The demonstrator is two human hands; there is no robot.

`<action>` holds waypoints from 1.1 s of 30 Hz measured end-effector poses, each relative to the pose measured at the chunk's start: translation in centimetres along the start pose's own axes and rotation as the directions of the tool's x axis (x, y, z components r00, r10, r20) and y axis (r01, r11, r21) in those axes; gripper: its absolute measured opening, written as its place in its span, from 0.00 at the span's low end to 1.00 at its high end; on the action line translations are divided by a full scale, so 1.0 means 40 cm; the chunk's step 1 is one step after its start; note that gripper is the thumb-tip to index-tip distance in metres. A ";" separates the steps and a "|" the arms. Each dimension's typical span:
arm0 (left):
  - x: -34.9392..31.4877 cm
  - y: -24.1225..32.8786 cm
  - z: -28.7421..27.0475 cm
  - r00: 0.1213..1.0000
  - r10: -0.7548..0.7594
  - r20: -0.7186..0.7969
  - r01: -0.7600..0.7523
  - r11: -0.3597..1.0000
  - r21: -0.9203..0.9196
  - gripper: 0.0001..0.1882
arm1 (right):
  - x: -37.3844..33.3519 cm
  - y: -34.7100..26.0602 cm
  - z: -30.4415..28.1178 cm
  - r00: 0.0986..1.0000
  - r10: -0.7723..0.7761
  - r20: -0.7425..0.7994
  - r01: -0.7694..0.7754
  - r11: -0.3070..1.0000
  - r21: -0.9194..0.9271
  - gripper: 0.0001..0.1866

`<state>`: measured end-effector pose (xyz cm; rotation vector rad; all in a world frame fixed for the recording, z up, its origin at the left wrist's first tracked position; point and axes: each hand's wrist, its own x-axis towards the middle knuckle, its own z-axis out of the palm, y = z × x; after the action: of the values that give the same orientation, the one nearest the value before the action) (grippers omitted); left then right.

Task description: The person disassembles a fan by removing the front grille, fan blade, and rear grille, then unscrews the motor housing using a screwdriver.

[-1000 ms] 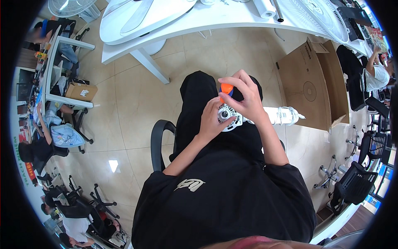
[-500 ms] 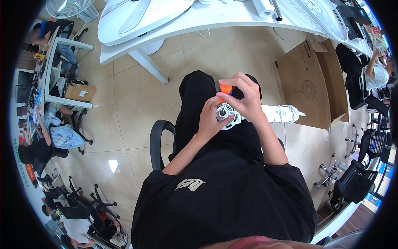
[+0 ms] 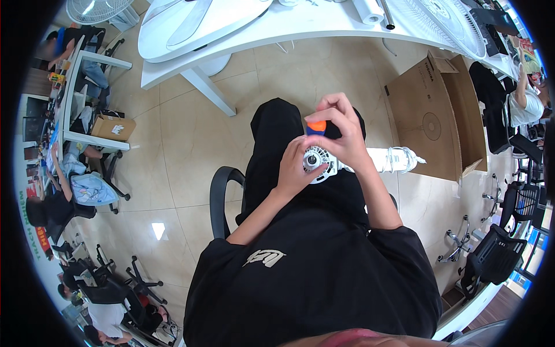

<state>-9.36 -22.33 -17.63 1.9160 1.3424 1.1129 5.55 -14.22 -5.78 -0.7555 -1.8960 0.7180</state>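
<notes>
Over my lap lies a white fan motor head (image 3: 331, 168) with a slotted round face and a short shaft at its centre. A white stand tube (image 3: 378, 157) runs from it to the right, with a white power cord (image 3: 404, 160) coiled round its far part. My left hand (image 3: 293, 170) is closed round the near-left rim of the motor head. Above its far edge, my right hand (image 3: 345, 137) pinches the orange-and-blue handle (image 3: 315, 126) of what looks like a screwdriver between thumb and fingers. The tool's tip is hidden behind my fingers.
Ahead stands a white table (image 3: 254, 40) with fan parts, including a fan grille (image 3: 448, 26) and a white roll (image 3: 367, 10). An open cardboard box (image 3: 425, 118) sits on the floor at right. Office chairs (image 3: 497, 251) and other people (image 3: 107, 318) are further off on both sides.
My right fingers have turned and lifted round the handle, so more of its blue part shows. The motor head has shifted slightly, with my left hand still on it.
</notes>
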 end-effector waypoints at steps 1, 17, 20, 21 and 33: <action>-0.001 -0.001 -0.001 1.000 -0.001 0.001 0.001 1.000 0.000 0.35 | -0.004 0.005 0.001 0.999 0.050 0.004 -0.050 0.999 0.003 0.20; -0.005 -0.009 0.004 1.000 -0.013 0.013 0.013 1.000 0.020 0.37 | -0.017 0.019 0.013 0.991 0.134 -0.021 -0.133 0.989 0.064 0.15; -0.006 -0.013 0.003 1.000 0.025 -0.005 -0.025 0.999 0.047 0.37 | -0.022 0.011 0.027 0.968 0.252 0.013 -0.242 0.911 0.334 0.15; -0.006 -0.014 0.004 1.000 0.028 0.001 -0.028 0.998 0.052 0.37 | -0.025 0.008 0.030 0.935 0.349 0.059 -0.325 0.782 0.532 0.16; -0.013 -0.018 0.007 1.000 0.026 -0.003 -0.026 0.998 0.065 0.37 | -0.029 0.011 0.042 0.944 0.329 -0.041 -0.269 0.833 0.483 0.15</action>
<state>-9.54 -22.56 -18.50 1.9835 1.3750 1.0986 4.54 -15.10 -7.38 -0.7639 -1.4138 1.2496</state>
